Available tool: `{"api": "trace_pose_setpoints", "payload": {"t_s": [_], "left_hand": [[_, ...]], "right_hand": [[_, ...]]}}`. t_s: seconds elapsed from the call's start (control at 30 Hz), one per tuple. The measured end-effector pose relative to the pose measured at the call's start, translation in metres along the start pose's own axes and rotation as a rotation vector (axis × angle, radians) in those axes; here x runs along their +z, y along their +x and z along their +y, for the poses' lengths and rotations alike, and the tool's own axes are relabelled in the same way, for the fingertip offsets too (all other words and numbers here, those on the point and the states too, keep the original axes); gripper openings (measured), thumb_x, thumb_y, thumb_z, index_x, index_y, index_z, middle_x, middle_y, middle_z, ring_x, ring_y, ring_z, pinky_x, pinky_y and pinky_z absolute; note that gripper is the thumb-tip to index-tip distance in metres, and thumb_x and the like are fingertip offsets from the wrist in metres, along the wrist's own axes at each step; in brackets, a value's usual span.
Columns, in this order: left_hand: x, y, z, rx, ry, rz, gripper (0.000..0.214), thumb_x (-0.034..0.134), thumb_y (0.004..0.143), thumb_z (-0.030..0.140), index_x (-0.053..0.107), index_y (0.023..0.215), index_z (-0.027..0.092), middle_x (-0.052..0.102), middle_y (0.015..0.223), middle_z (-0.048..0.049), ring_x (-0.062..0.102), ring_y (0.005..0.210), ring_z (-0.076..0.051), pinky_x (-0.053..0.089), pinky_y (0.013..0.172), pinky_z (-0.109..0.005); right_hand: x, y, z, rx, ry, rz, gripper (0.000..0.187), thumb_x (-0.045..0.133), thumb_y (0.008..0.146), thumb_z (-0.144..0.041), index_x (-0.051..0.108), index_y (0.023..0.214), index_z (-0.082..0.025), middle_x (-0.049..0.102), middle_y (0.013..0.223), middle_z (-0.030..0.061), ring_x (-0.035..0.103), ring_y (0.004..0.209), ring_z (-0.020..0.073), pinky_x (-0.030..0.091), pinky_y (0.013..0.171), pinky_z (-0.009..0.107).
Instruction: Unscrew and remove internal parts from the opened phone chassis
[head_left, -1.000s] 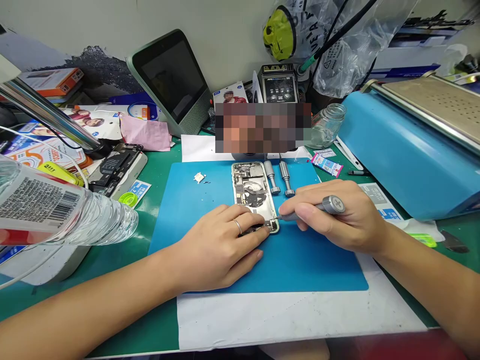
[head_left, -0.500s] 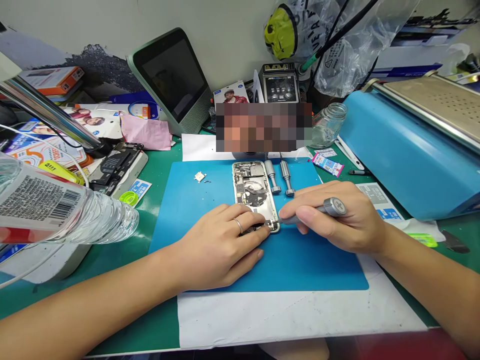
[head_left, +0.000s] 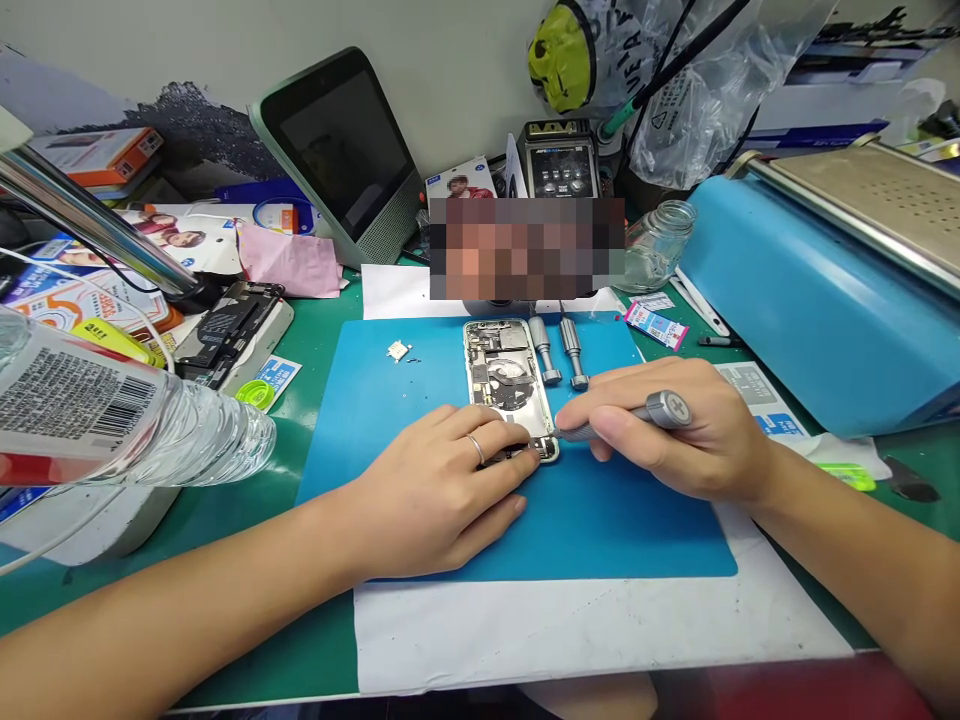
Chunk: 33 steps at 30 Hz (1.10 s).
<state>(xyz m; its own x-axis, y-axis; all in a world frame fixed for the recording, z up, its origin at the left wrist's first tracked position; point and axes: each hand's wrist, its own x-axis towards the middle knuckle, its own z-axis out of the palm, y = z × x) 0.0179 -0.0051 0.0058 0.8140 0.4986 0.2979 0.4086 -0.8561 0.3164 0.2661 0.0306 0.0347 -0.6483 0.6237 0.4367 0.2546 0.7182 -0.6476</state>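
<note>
An opened smartphone lies on the blue mat, its inner parts bare. My left hand, a ring on one finger, is closed over the phone's lower end and holds it against the mat; the thumb is hidden. In my right hand is a grey screwdriver, gripped between thumb and fingers. Its handle slants toward the phone's lower right edge, where the tip is too small to make out. Two more screwdrivers lie beside the phone's upper right. Small metal parts rest on the mat to its left.
A large clear bottle juts in at left, near another opened phone. Behind stand a screen device and a glass jar. A blue machine fills the right side. White paper lies under the mat.
The screwdriver and my right fingers have shifted very slightly left and up along the phone's edge. My left hand stays on the phone; the view has moved a little.
</note>
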Motion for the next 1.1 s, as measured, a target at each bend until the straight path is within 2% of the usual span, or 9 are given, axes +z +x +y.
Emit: {"api": "trace_pose_setpoints", "payload": {"t_s": [0.27, 0.4, 0.57, 0.87, 1.1], "left_hand": [[-0.0004, 0.0005, -0.0010, 0.006, 0.009, 0.008, 0.034, 0.049, 0.102, 0.028, 0.062, 0.129, 0.013, 0.064, 0.130, -0.0121, 0.059, 0.113, -0.027, 0.053, 0.092, -0.045], [0.0006, 0.0018, -0.0019, 0.010, 0.006, 0.017, 0.033, 0.049, 0.102, 0.028, 0.064, 0.128, 0.012, 0.065, 0.129, -0.0111, 0.060, 0.112, -0.028, 0.053, 0.093, -0.045], [-0.0003, 0.0020, -0.0015, 0.010, 0.008, 0.014, 0.034, 0.050, 0.102, 0.028, 0.063, 0.129, 0.011, 0.065, 0.129, -0.0115, 0.059, 0.113, -0.028, 0.053, 0.094, -0.045], [-0.0005, 0.0005, -0.0011, 0.012, 0.015, 0.011, 0.034, 0.049, 0.102, 0.028, 0.063, 0.129, 0.012, 0.065, 0.129, -0.0121, 0.059, 0.112, -0.027, 0.053, 0.091, -0.045], [-0.0003, 0.0003, -0.0009, 0.012, 0.018, 0.016, 0.033, 0.050, 0.102, 0.027, 0.063, 0.128, 0.012, 0.065, 0.128, -0.0114, 0.060, 0.111, -0.028, 0.053, 0.090, -0.045]], "right_hand": [[-0.0010, 0.0003, -0.0017, 0.024, -0.024, 0.029, 0.025, 0.051, 0.095, -0.013, 0.072, 0.085, -0.023, 0.066, 0.061, -0.0020, 0.062, 0.054, 0.0121, 0.050, 0.052, 0.025], [-0.0034, -0.0015, -0.0014, 0.044, 0.008, 0.032, 0.025, 0.051, 0.094, -0.013, 0.073, 0.088, -0.021, 0.067, 0.059, -0.0007, 0.063, 0.053, 0.0126, 0.050, 0.050, 0.024], [-0.0033, -0.0002, -0.0011, -0.001, 0.035, -0.024, 0.024, 0.051, 0.094, -0.011, 0.073, 0.088, -0.017, 0.065, 0.059, -0.0012, 0.061, 0.053, 0.0099, 0.048, 0.049, 0.021], [-0.0017, 0.0006, -0.0029, 0.016, -0.015, -0.004, 0.027, 0.050, 0.098, -0.018, 0.072, 0.085, -0.021, 0.065, 0.059, -0.0007, 0.062, 0.053, 0.0118, 0.049, 0.050, 0.023], [-0.0022, 0.0013, -0.0028, 0.003, -0.040, -0.005, 0.027, 0.049, 0.097, -0.015, 0.071, 0.082, -0.019, 0.064, 0.059, -0.0007, 0.060, 0.052, 0.0110, 0.049, 0.051, 0.023]]}}
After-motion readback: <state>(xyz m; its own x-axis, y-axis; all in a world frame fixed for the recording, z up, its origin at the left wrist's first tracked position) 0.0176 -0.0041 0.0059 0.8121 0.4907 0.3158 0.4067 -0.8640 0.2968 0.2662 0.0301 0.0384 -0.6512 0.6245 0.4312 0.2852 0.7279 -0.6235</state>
